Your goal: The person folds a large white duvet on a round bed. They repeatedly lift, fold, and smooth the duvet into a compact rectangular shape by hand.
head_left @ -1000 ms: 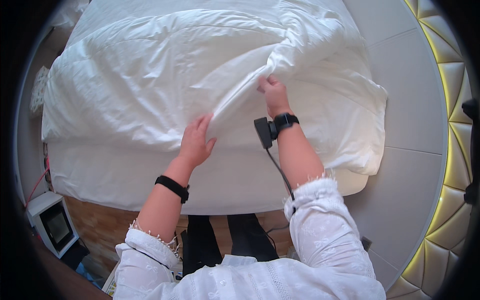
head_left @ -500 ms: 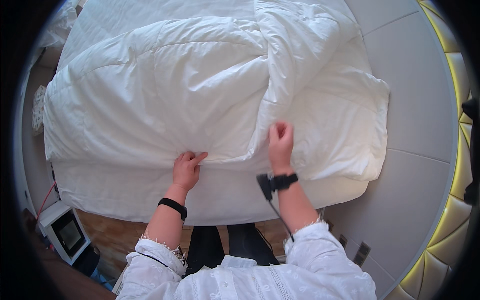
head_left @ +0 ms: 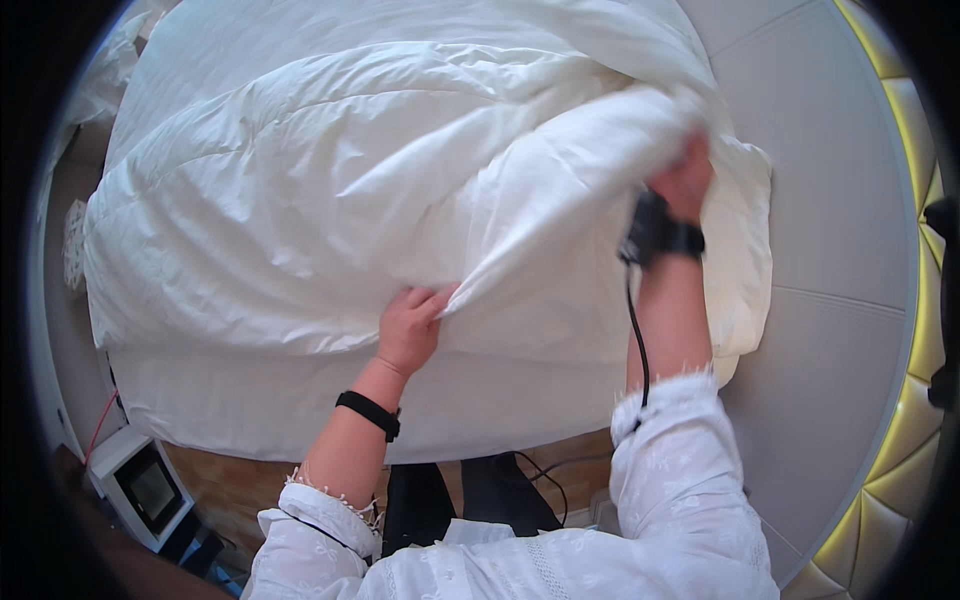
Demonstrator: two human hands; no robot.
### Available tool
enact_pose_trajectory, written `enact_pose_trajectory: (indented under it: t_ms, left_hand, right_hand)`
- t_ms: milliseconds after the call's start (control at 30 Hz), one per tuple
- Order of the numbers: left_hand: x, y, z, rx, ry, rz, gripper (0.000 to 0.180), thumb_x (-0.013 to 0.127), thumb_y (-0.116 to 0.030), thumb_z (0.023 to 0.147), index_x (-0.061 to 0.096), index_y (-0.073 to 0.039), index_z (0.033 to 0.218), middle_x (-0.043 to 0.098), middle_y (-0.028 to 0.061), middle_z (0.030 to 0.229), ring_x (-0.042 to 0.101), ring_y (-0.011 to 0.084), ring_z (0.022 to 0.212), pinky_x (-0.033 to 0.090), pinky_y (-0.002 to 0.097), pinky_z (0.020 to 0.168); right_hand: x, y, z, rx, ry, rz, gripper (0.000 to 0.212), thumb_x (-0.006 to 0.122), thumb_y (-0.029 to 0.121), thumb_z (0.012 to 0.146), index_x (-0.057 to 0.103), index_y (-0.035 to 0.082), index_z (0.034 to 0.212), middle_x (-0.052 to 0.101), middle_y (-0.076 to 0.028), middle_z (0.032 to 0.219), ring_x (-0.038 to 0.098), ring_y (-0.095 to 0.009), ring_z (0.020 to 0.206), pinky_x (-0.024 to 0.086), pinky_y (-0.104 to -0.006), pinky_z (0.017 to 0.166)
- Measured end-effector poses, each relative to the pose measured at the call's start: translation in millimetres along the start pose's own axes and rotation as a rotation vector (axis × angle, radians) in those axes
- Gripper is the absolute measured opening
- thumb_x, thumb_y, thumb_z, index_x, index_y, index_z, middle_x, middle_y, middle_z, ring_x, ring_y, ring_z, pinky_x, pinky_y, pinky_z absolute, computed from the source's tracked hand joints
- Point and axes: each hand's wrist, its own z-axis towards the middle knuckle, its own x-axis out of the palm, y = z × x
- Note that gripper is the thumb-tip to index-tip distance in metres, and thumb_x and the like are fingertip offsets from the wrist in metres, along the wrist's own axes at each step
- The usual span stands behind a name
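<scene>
A white quilted duvet [head_left: 300,200] lies rumpled across the bed, its near edge bunched. My left hand [head_left: 408,330] pinches that edge near the middle, with the fabric between thumb and fingers. Farther off to the right, my right hand [head_left: 686,182] is blurred by motion and closed on a lifted part of the duvet. Between both hands the edge runs as a taut slanting line, and the raised fold covers part of the layer beneath. Dark bands circle both wrists, and a black device with a cable sits on the right one.
The white sheet [head_left: 300,410] on the mattress shows along the near side. A grey panel wall [head_left: 820,200] and yellow padded trim [head_left: 905,390] border the right. At lower left stands a white box with a dark window [head_left: 150,485], on a wooden floor [head_left: 215,480].
My right hand has moved far and to the right, pulling the duvet's edge up and across. My left hand has shifted slightly right, along the edge. The upright fold has opened out.
</scene>
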Motion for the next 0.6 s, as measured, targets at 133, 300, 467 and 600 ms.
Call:
enact_pose_trajectory:
  t_ms: [133,300,467,600]
  left_hand:
    - [-5.9,12.4,-2.9,0.067,0.096,0.037,0.048,0.052,0.008,0.063,0.066,-0.021,0.099,0.053,0.0012,0.075,0.051,0.0238,0.073,0.046,0.0351,0.063]
    - [1.7,21.9,-26.7,0.012,0.249,0.117,0.052,0.053,0.01,0.06,0.066,-0.02,0.1,0.053,0.0031,0.077,0.051,0.0243,0.078,0.045,0.034,0.07]
    - [6.8,12.7,-22.8,-0.081,0.24,0.129,0.051,0.057,0.007,0.058,0.063,-0.02,0.101,0.053,0.0022,0.082,0.051,0.0256,0.083,0.044,0.0352,0.075]
    - [9.6,-4.7,-11.0,0.073,0.146,0.17,0.048,0.057,0.007,0.058,0.062,-0.014,0.1,0.056,0.003,0.087,0.052,0.0267,0.088,0.044,0.0373,0.076]
  right_hand:
    - [-104.9,3.1,-155.0,0.12,-0.412,0.436,0.05,0.034,0.037,0.095,0.033,0.007,0.134,0.039,-0.013,0.136,0.037,-0.034,0.124,0.028,-0.0502,0.103]
    - [-146.2,-24.5,-268.1,0.52,-0.724,0.07,0.031,0.048,0.016,0.091,0.043,0.006,0.12,0.058,-0.01,0.102,0.055,-0.021,0.095,0.043,-0.0349,0.088]
    - [-160.6,-9.8,-232.1,0.097,-0.885,0.117,0.039,0.05,0.026,0.091,0.042,0.004,0.122,0.055,-0.01,0.109,0.052,-0.019,0.099,0.041,-0.0318,0.088]
    - [-185.2,7.5,-160.0,-0.04,-0.885,0.141,0.043,0.05,0.032,0.09,0.045,0.0,0.12,0.053,-0.009,0.114,0.05,-0.019,0.105,0.039,-0.0318,0.091]
